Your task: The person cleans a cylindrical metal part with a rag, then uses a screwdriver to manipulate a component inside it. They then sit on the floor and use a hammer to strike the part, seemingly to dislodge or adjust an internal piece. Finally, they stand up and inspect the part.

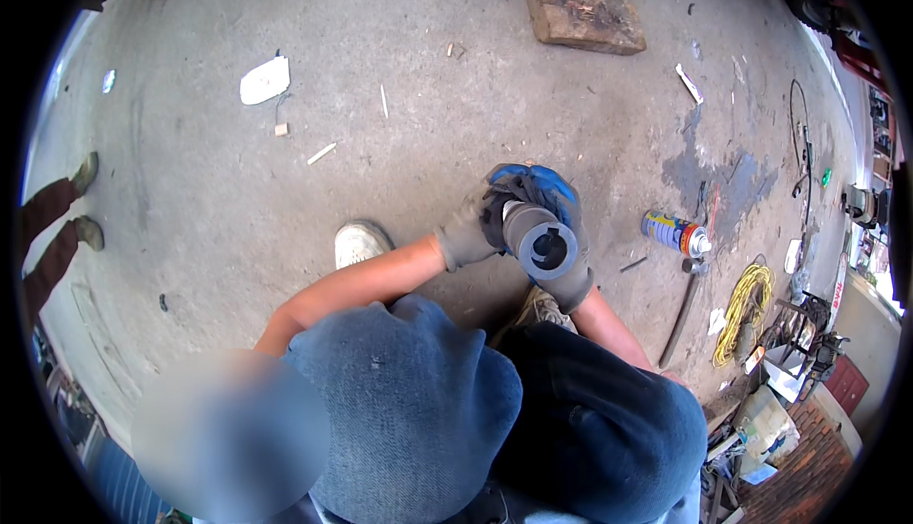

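Concrete floor [238, 201]: Stained and strewn with scraps, it spreads out around the grip as I watch from afar, with workshop clutter [775, 410] crowding its far right.

Grey cylinder [525, 227]: Held off the ground just beyond the bent knees [404, 400], it tips its ring-shaped end toward my camera, baring a dark, notched hollow.

Right hand [575, 243]: Gloved in grey and blue, it wraps the cylinder's near right side, a hold I read as carrying part of a solid weight.

Left hand [490, 224]: Gloved too, it closes on the opposite side, probably to keep the piece from rolling; where the gloves overlap, I cannot sort finger from finger.

Left forearm [366, 281]: Running from the grip back past the knee, it suggests to me a low, braced posture.

Spray can [673, 231]: Right of the grip, apparently on its side, and seemingly within easy reach.

Hammer [679, 320]: Below the can and right of the grip, its long handle angles back toward the wearer.

Yellow rope [745, 313]: Coiled farther right, likely to keep it tidy.

Wooden block [586, 20]: Flat on the ground, well beyond the grip.

Second person [46, 272]: Far left of the grip, only trousers and shoes clearly showing.
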The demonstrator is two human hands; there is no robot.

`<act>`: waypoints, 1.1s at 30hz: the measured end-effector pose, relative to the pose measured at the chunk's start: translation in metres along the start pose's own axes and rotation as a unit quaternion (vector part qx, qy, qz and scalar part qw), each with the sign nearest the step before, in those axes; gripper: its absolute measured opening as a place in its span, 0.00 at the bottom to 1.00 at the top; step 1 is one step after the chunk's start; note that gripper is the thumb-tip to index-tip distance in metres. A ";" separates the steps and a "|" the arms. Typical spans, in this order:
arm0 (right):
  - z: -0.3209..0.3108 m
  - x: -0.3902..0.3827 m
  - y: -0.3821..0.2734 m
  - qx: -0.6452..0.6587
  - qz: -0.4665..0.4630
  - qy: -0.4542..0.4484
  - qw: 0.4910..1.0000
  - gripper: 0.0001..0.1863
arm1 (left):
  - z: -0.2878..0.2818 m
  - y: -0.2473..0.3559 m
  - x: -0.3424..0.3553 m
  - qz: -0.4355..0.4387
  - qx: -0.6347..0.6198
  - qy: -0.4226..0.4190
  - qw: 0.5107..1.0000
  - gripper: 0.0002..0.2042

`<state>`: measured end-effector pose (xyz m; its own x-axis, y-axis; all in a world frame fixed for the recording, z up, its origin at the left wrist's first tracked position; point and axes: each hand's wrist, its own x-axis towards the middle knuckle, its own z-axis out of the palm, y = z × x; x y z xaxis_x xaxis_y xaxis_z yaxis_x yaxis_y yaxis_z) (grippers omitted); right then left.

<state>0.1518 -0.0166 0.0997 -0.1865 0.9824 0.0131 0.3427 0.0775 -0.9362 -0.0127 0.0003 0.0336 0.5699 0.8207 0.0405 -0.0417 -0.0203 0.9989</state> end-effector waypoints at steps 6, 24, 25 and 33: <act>0.000 0.001 -0.005 0.027 0.021 -0.009 0.999 0.31 | 0.007 -0.015 -0.005 -0.168 -0.242 0.003 0.956 0.23; 0.005 0.001 0.019 0.088 0.005 -0.030 0.996 0.36 | 0.000 -0.010 -0.006 -0.007 -0.063 0.010 0.998 0.23; 0.003 0.004 0.023 0.091 0.001 -0.051 0.995 0.37 | 0.006 -0.016 -0.010 -0.088 -0.154 0.017 0.984 0.23; 0.005 -0.017 0.062 0.165 0.082 -0.058 0.981 0.40 | 0.002 0.007 0.000 -0.033 -0.079 0.022 0.996 0.25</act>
<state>0.1715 -0.0289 0.0398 -0.2634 0.9499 -0.1684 0.0627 -0.1573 -0.9856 -0.0107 -0.0010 0.0407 0.5389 0.8418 -0.0303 -0.1353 0.1219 0.9833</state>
